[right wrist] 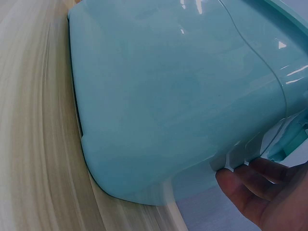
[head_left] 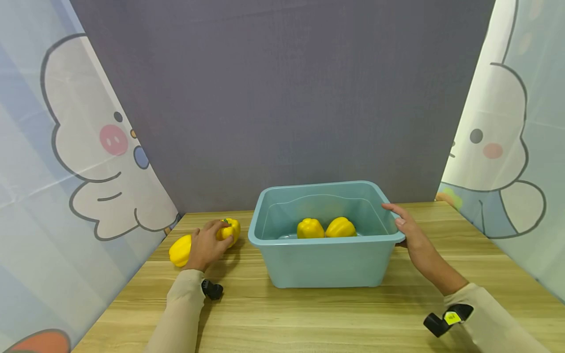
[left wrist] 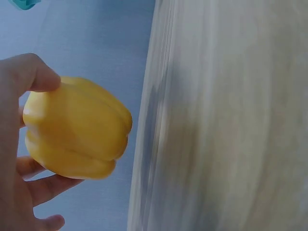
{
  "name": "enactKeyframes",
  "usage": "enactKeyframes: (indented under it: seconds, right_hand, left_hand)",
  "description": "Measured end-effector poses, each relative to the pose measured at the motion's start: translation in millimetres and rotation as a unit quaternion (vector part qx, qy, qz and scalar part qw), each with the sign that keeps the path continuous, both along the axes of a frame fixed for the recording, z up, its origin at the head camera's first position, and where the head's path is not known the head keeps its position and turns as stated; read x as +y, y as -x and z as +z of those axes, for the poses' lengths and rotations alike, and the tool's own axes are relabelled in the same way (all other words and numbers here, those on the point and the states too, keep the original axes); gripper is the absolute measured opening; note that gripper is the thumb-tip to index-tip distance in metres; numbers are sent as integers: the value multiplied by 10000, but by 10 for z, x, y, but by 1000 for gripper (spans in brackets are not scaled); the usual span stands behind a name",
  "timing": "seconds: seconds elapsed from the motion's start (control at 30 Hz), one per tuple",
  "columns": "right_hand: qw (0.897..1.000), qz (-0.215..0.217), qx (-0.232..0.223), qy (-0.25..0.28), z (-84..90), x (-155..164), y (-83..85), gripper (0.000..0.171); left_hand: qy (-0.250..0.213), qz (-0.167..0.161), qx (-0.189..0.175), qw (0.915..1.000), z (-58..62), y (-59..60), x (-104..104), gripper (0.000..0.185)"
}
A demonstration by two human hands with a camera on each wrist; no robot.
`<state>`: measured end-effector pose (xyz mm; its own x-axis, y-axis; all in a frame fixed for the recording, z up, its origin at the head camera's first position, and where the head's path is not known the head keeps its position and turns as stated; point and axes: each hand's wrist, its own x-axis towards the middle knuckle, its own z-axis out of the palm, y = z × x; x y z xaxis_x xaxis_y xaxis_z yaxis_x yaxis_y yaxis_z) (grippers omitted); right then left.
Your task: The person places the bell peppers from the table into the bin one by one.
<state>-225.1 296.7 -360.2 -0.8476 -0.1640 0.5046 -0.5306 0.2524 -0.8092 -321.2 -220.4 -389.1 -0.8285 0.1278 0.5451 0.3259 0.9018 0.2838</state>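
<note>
My left hand (head_left: 207,246) grips a yellow bell pepper (head_left: 234,230), its thumb and fingers curled around the sides. The same bell pepper (left wrist: 77,127) fills the palm side in the left wrist view; whether it touches the table I cannot tell. Just left of that hand lies a second yellow bell pepper (head_left: 180,251), partly covered by the hand. Two more, a bell pepper (head_left: 310,228) and another bell pepper (head_left: 341,227), sit inside a blue-green plastic tub (head_left: 326,264). At the tub's right rim, my right hand (head_left: 412,235) holds on, thumb on top and fingers (right wrist: 236,187) against the outer wall.
The tub stands on a wood-grain table (head_left: 238,314). A dark grey panel (head_left: 287,98) rises behind the table's back edge. Curtains with cartoon animals hang at the left (head_left: 88,122) and right.
</note>
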Motion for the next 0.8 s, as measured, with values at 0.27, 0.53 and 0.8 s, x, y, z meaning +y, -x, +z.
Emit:
enactKeyframes:
  seconds: [0.27,0.53,0.8]
  right_hand:
    - [10000,2,58,29,-3,1,-2,49]
    - [10000,-50,-13,-16,-13,-5,-3,50]
    - [10000,-23,74,-59,-12,-3,-13,49]
  left_hand:
    - [-266,-76,-146,9995,12,-2,0,34]
    - [-1712,-345,-881,9807,66,-32,27,36]
    - [-2914,-684,-1403,9438,138,-44,35,43]
